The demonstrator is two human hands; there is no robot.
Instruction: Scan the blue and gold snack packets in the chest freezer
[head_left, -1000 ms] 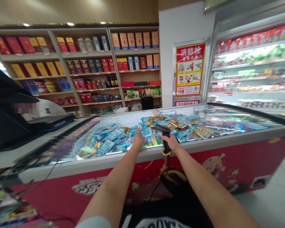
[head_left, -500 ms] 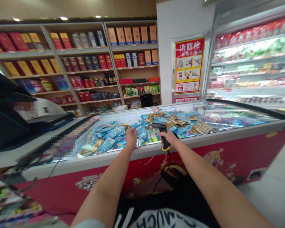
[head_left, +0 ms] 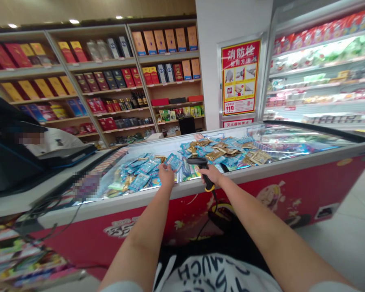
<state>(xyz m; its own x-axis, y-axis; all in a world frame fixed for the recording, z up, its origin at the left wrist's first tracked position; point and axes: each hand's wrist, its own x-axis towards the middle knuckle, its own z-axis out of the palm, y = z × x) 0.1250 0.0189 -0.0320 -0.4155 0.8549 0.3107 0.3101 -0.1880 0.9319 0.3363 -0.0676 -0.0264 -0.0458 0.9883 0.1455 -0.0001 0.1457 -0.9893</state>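
Observation:
My right hand (head_left: pixel 212 175) is wrapped round the handle of a black and yellow barcode scanner (head_left: pixel 203 167), whose head points left over the freezer. A cable runs down from its grip. My left hand (head_left: pixel 166 175) pinches a blue packet (head_left: pixel 174 161) by its lower left side, just left of the scanner head. Left of that hand lies a heap of blue and gold packets (head_left: pixel 139 172) on the freezer glass. A second heap of blue and gold packets (head_left: pixel 226 150) spreads out behind and to the right of the scanner.
The red chest freezer (head_left: pixel 182 211) stands right against my front. A counter (head_left: pixel 5 198) with dark equipment is on the left, with loose cables (head_left: pixel 45 227) at its edge. Shelves of boxes (head_left: pixel 109 83) line the back wall; a lit display fridge (head_left: pixel 319 81) stands at right.
The blue packet in my left hand has turned so that its face shows more clearly. The scanner has shifted slightly left, closer to the packet. The view has tilted a little.

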